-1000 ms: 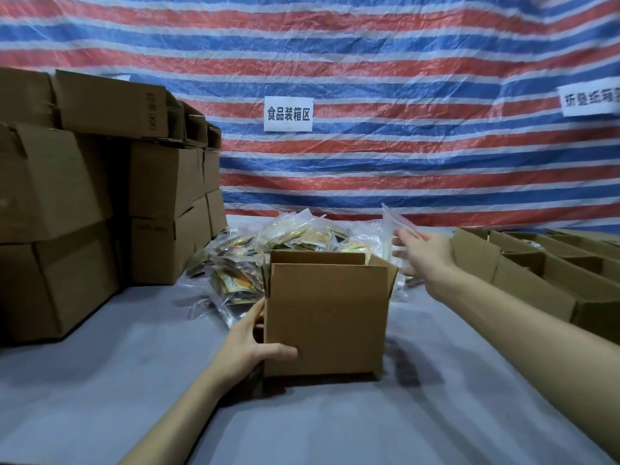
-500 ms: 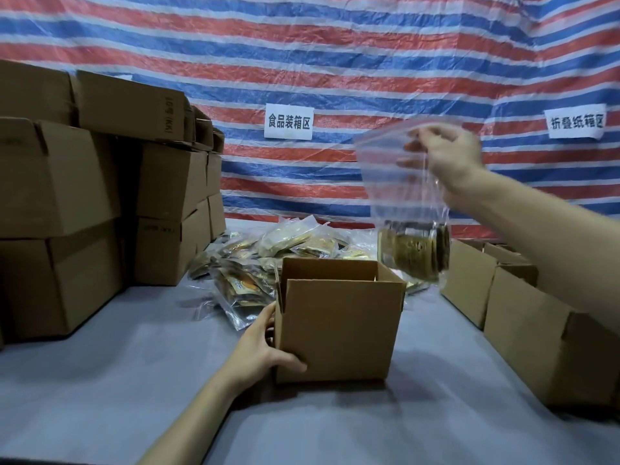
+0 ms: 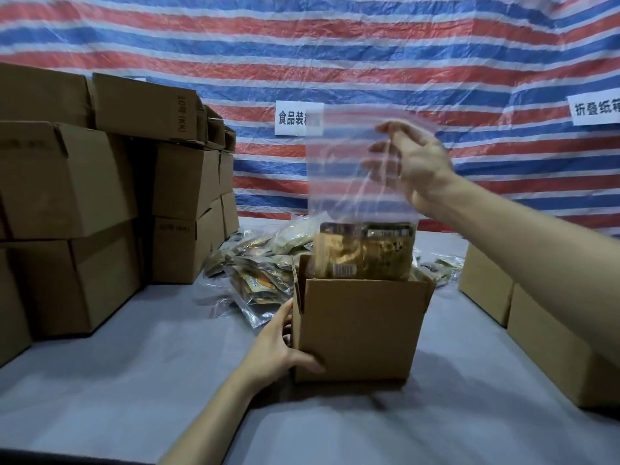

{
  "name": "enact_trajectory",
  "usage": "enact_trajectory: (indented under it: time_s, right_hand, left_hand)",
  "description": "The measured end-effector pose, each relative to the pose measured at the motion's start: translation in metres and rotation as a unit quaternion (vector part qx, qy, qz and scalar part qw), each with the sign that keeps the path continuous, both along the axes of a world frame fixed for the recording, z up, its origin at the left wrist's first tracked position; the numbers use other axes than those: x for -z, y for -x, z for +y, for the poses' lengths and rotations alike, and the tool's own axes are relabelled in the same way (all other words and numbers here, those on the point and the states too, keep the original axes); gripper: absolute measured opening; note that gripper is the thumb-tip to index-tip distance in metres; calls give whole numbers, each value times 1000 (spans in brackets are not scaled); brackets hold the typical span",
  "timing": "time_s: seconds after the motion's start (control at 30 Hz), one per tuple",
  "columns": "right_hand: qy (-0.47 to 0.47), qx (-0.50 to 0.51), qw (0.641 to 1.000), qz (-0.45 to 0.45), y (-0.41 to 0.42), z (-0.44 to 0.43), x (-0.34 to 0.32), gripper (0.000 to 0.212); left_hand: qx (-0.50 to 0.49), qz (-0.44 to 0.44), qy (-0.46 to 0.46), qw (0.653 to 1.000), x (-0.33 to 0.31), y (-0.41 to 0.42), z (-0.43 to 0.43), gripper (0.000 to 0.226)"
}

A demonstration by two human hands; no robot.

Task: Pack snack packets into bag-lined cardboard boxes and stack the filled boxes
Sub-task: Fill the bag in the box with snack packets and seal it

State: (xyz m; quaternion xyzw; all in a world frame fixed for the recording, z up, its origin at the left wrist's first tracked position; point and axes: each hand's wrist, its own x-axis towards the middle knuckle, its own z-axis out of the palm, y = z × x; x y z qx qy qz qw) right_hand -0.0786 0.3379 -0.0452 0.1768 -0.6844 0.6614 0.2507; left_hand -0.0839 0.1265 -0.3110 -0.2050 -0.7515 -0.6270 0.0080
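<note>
An open cardboard box (image 3: 359,327) stands on the grey table in the middle. My left hand (image 3: 278,347) grips its lower left corner, thumb across the front face. My right hand (image 3: 412,162) holds a clear plastic bag (image 3: 342,182) by its upper right part, above the box. Gold and dark snack packets (image 3: 364,251) sit in the bottom of the bag, which hangs at the box's open top. A heap of bagged snack packets (image 3: 258,266) lies on the table behind and left of the box.
Closed cardboard boxes (image 3: 84,182) are stacked high along the left. More cardboard boxes (image 3: 550,333) line the right edge of the table. A striped tarp (image 3: 302,45) with white paper signs (image 3: 295,117) hangs behind. Bare grey table (image 3: 134,380) lies in front.
My right hand picked a clear bag with packets off the table, lifted it, then brought it left and down over the open box. My left hand kept its grip on the box.
</note>
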Motion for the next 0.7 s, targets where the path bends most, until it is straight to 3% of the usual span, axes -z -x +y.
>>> enact_trajectory:
  time_s: [0.2,0.4,0.6,0.7]
  right_hand:
    - [-109,-95,987,-65,3,2,48,24]
    - [-358,-135,907,-175,-9,32,90,36]
    - [-326,-118,909,-233,-19,59,81,33]
    - [-302,-106,898,-303,-20,62,80,27]
  left_hand:
    - [-1,-3,1,1000,3,2,0,114]
    - [-3,0,7,1000,3,4,-1,113]
    - [2,9,13,1000,1,2,0,114]
    - [2,14,22,1000,1,1,0,110]
